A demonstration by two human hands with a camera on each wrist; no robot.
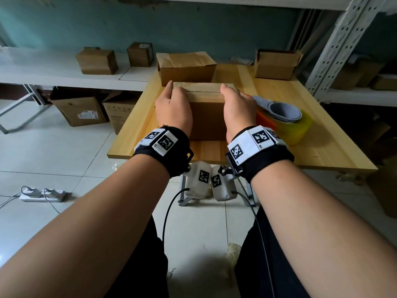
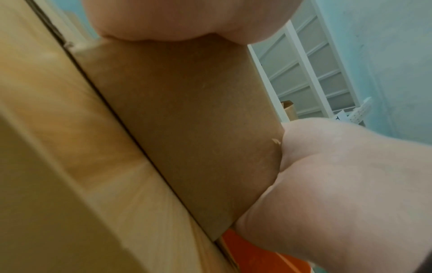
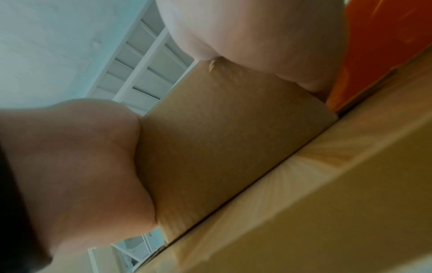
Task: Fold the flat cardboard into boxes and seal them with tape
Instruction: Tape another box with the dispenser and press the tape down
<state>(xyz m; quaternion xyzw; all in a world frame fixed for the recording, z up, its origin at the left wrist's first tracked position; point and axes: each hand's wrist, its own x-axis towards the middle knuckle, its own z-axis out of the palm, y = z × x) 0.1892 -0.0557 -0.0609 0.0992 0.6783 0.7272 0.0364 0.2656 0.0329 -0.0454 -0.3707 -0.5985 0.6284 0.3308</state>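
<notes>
While the box [image 1: 207, 108] stands near the middle of the wooden table [image 1: 318, 134], we hold it from both sides: our left hand [image 1: 173, 109] clasps its left end and our right hand [image 1: 238, 109] its right end. On each hand the thumb lies over the top edge. The other fingers pass down the box's ends and out of sight, so we cannot tell how far they curl, though both wrist views show the palms pressed flat against the cardboard. We judge this two-sided grip is meant to keep the walls square and the top flaps down; a seam line runs across the top, and it looks glossy, but we cannot tell whether tape already covers it.

Just right of the box, touching or nearly touching our right hand, sits the tape dispenser [image 1: 279, 112], orange-bodied with a yellowish roll, probably kept there so the right hand can reach it quickly. At the far edge of the table stands a closed box [image 1: 185, 68], and to its right an open one [image 1: 276, 64], which we take to be other boxes from the same job.
</notes>
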